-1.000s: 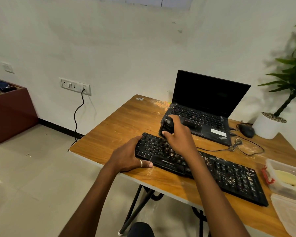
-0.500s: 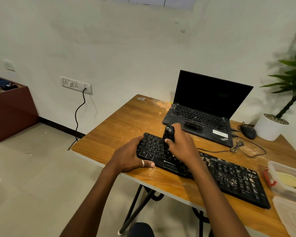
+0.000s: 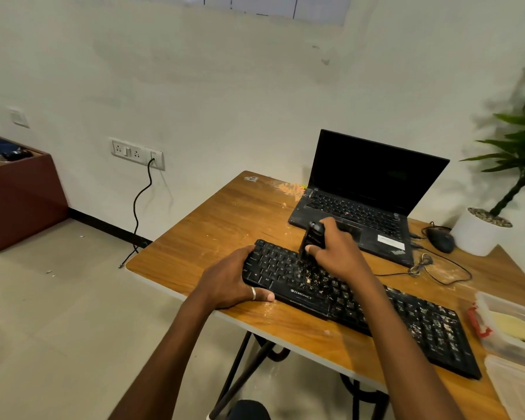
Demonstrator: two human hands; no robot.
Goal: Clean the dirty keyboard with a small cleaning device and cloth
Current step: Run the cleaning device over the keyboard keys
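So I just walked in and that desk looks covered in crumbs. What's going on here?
A person is cleaning a black keyboard on a wooden table. Their left hand grips the keyboard's left end, and their right hand holds a small black cleaning device upright, its lower end down on the keys. Crumbs speckle the middle and right keys. An open laptop sits behind.

left grip (image 3: 231, 280) curled low, right grip (image 3: 335, 253) clenched
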